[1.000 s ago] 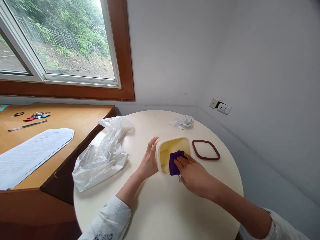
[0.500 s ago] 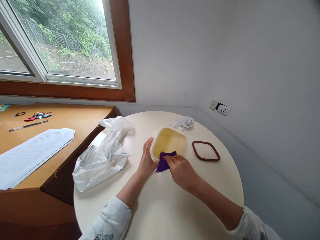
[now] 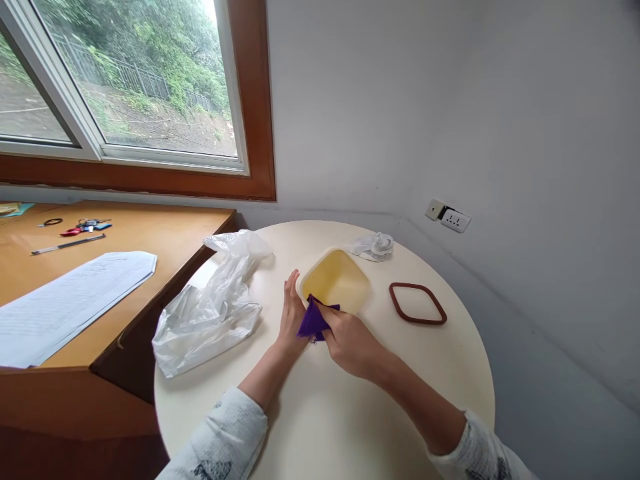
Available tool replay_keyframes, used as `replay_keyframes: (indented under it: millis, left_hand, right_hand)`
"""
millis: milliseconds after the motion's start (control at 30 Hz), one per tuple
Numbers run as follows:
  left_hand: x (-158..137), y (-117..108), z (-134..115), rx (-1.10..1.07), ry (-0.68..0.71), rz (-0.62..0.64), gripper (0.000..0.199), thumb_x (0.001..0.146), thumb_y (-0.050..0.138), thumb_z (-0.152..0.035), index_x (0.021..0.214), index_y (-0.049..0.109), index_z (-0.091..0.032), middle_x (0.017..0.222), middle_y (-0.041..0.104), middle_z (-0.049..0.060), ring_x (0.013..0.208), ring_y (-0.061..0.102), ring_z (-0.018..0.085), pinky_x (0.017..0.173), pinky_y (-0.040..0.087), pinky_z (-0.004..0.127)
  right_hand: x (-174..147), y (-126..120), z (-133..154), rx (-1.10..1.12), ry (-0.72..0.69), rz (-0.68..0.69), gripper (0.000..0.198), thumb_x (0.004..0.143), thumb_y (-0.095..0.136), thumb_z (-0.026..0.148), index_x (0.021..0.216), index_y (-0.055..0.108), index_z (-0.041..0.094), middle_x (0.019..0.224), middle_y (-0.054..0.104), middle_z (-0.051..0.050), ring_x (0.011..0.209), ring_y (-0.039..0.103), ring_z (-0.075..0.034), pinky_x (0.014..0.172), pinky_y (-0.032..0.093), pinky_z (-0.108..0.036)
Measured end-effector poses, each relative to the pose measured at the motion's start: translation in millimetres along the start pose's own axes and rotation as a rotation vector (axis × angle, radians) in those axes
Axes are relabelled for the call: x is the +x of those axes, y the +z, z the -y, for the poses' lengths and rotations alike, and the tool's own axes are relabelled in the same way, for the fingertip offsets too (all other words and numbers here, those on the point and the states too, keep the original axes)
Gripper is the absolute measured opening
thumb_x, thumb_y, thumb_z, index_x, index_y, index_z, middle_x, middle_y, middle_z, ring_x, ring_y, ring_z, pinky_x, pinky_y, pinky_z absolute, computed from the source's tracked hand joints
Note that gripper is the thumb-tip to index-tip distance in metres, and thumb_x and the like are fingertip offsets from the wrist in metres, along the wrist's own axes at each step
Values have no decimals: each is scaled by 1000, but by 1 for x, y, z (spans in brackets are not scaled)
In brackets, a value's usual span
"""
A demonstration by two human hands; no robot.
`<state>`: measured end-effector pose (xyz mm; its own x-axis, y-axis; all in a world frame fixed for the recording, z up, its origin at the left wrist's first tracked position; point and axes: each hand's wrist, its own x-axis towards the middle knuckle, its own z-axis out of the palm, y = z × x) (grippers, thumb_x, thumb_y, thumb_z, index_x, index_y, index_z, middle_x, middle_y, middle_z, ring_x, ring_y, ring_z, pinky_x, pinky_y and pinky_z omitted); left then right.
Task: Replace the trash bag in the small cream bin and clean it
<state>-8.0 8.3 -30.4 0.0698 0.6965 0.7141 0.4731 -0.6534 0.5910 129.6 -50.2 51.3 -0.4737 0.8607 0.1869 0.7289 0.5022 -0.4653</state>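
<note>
A pale translucent square plastic container [image 3: 345, 283], yellowish inside, is tilted above the round table. My left hand [image 3: 293, 313] grips its left side, the fingers along the outer wall and the thumb hidden. In my right hand [image 3: 350, 340] a purple cloth [image 3: 314, 320] is pinched between thumb and fingers. The cloth lies over the container's near left rim, close to my left hand. To the right, a brown rounded-square ring [image 3: 417, 303] rests flat on the table, apart from both hands.
On the cream round table [image 3: 325, 427], a crumpled clear plastic bag [image 3: 210, 313] lies left and a smaller plastic bundle [image 3: 375, 246] at the back. A wooden desk [image 3: 185, 227] on the left holds papers [image 3: 85, 300], a pen [image 3: 69, 245] and keys [image 3: 87, 225]. A wall socket [image 3: 455, 219] is at right.
My right hand has moved the purple cloth left along the rim toward my left hand. The container has turned and tilted slightly. The whole view has shifted a little.
</note>
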Motion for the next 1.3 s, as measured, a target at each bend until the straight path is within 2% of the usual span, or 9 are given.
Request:
replay_keyframes:
  millis: [100, 267, 367, 567, 667, 767, 900, 1100, 1300]
  left_hand:
    - [1, 0, -2, 47, 15, -25, 85, 76, 61, -28, 140, 5, -25, 140, 23, 18, 132, 25, 31, 102, 32, 52]
    - [4, 1, -8, 113, 28, -38, 97, 64, 72, -29, 140, 11, -21, 138, 28, 19, 129, 30, 33, 101, 36, 51]
    - [5, 0, -8, 145, 74, -40, 99, 62, 73, -27, 139, 12, -21, 137, 29, 19, 129, 31, 34, 99, 38, 50]
    - [6, -2, -5, 199, 172, 0, 101, 61, 75, -30, 139, 11, -23, 137, 28, 18, 129, 30, 35, 98, 39, 51]
    - [7, -1, -7, 201, 219, 18, 102, 60, 75, -31, 139, 11, -23, 136, 28, 18, 129, 30, 34, 99, 38, 51]
    - [6, 0, -9, 198, 244, 45, 101, 60, 75, -29, 139, 12, -23, 136, 27, 18, 129, 29, 34, 99, 38, 50]
    - [7, 0, -10, 202, 239, 52, 101, 60, 74, -31, 139, 11, -22, 135, 27, 18, 127, 31, 34, 97, 40, 50]
    - [9, -1, -9, 227, 221, 42, 100, 60, 74, -33, 138, 14, -22, 133, 30, 18, 125, 34, 34, 96, 42, 49]
    - [9, -2, -9, 232, 198, 46, 99, 60, 74, -35, 137, 14, -22, 133, 31, 19, 125, 34, 35, 94, 43, 50]
  right_hand:
    - [-6, -24, 1, -8, -14, 160, 33, 84, 34, 14, 112, 51, 15, 91, 65, -7, 74, 58, -16, 65, 42, -25]
    - [-3, -48, -1, -218, 5, 342, 22, 82, 36, 15, 85, 58, 17, 81, 65, -7, 70, 56, -17, 57, 36, -25]
    - [9, -47, -5, -295, 29, 404, 21, 82, 37, 17, 85, 57, 18, 78, 64, -6, 65, 54, -16, 51, 32, -24]
    - [36, -33, -20, -336, 89, 588, 17, 79, 42, 18, 84, 58, 18, 75, 64, -5, 57, 55, -15, 45, 35, -22]
    - [45, -23, -27, -373, 44, 563, 14, 74, 49, 14, 83, 59, 16, 78, 65, -6, 62, 58, -17, 49, 40, -24]
    - [52, -13, -32, -396, -4, 504, 26, 71, 54, 12, 96, 58, 15, 96, 65, -8, 83, 60, -21, 69, 45, -28]
    - [60, -3, -36, -445, -16, 448, 30, 79, 50, 21, 109, 55, 17, 111, 62, -9, 104, 55, -24, 96, 35, -39]
    - [62, 6, -40, -561, 76, 382, 35, 79, 52, 24, 112, 56, 15, 113, 61, -13, 110, 52, -26, 100, 29, -40]
    - [50, -4, -35, -618, 168, 388, 38, 73, 57, 26, 106, 61, 7, 109, 63, -18, 108, 53, -29, 101, 27, -41]
